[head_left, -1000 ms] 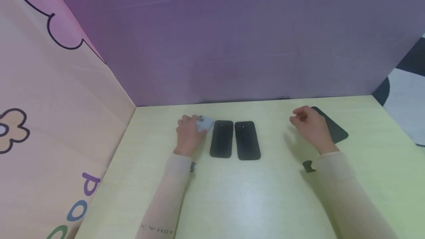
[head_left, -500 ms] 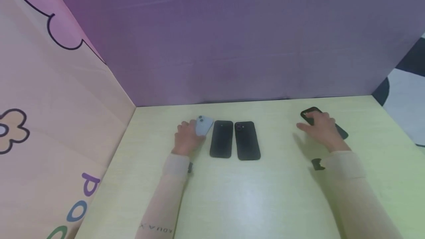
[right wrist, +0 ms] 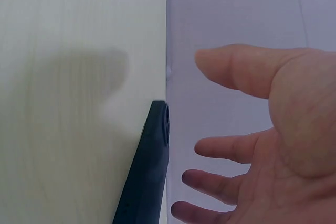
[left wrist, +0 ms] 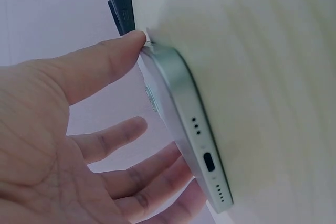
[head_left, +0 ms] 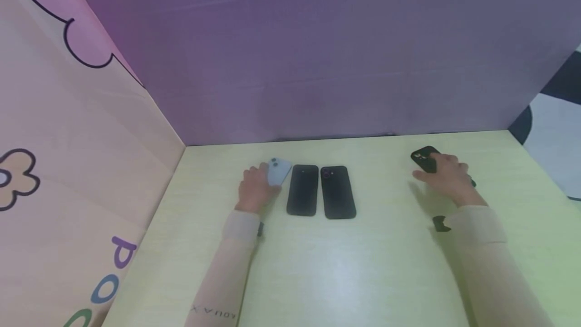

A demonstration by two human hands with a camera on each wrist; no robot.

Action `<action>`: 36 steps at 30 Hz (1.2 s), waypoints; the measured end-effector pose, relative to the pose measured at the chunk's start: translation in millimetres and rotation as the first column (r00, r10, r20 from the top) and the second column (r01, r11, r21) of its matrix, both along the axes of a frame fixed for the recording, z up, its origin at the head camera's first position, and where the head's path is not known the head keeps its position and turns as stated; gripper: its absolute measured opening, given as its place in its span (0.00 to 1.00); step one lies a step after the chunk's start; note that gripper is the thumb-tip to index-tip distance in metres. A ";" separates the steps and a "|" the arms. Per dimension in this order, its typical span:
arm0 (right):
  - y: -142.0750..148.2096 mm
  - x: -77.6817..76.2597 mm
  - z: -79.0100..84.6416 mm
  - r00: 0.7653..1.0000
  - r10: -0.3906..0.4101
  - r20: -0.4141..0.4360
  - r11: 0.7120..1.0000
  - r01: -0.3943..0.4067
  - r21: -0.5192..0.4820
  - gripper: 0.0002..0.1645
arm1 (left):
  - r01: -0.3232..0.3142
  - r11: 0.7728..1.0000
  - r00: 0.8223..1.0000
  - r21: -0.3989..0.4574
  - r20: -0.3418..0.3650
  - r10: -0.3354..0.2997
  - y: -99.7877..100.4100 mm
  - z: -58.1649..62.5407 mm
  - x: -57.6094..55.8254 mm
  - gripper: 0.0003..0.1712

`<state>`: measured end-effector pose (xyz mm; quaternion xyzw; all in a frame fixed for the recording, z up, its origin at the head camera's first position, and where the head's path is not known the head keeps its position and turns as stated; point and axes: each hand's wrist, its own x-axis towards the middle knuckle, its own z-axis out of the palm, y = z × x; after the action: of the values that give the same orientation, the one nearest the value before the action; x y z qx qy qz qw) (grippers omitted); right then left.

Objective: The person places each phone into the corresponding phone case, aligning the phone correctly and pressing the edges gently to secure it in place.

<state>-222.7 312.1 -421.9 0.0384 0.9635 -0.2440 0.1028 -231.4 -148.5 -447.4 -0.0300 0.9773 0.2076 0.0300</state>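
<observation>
A light blue smartphone (head_left: 278,172) lies camera side up on the table, its charging port facing the left wrist camera. My left hand (head_left: 257,188) holds it by its edges, thumb (left wrist: 123,51) at one corner and the lower fingers (left wrist: 163,187) along the opposite side. At the right, my right hand (head_left: 447,175) is spread over a black smartphone (head_left: 424,158) and hides much of it. In the right wrist view its thumb and fingers are apart, and the black phone's edge (right wrist: 147,171) shows below them, apart from the fingertips.
Two dark smartphones, one (head_left: 302,191) and another (head_left: 338,193) showing its cameras, lie side by side mid-table (head_left: 308,271). The left one is close to the light blue phone. A purple backdrop (head_left: 340,64) stands along the far edge, with a printed panel (head_left: 68,140) at left.
My right hand has moved right and spread out over the black phone, uncovering its camera end. My left hand has slid slightly back along the light blue phone, showing more of it.
</observation>
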 end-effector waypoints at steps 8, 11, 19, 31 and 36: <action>14.1 0.7 -2.3 0.998 0.024 0.064 0.998 -0.027 0.056 0.61 | 0.012 1.000 0.999 -0.010 -0.029 -0.012 4.3 3.3 3.1 0.41; 16.6 1.3 -2.5 0.997 0.030 0.077 0.997 -0.035 0.064 0.60 | 0.006 1.000 0.999 -0.006 -0.040 -0.006 5.0 3.8 3.1 0.40; 19.6 0.3 -6.7 0.998 0.033 0.045 0.995 -0.037 0.091 0.55 | -0.022 0.999 0.999 0.036 -0.035 0.023 4.3 3.2 3.5 0.38; 27.5 2.7 -7.4 0.997 0.068 0.029 0.991 -0.070 0.115 0.54 | -0.069 0.991 0.997 0.117 -0.015 0.071 3.9 3.0 6.1 0.42; 27.7 3.5 -9.2 0.999 0.035 0.025 0.994 -0.037 0.098 0.53 | -0.088 0.989 0.996 0.120 -0.015 0.091 4.4 2.5 5.6 0.47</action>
<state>-219.1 339.9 -431.1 0.0289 0.9737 -0.1938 0.1165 -225.7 -144.1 -445.0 -0.0699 0.9610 0.2673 0.0123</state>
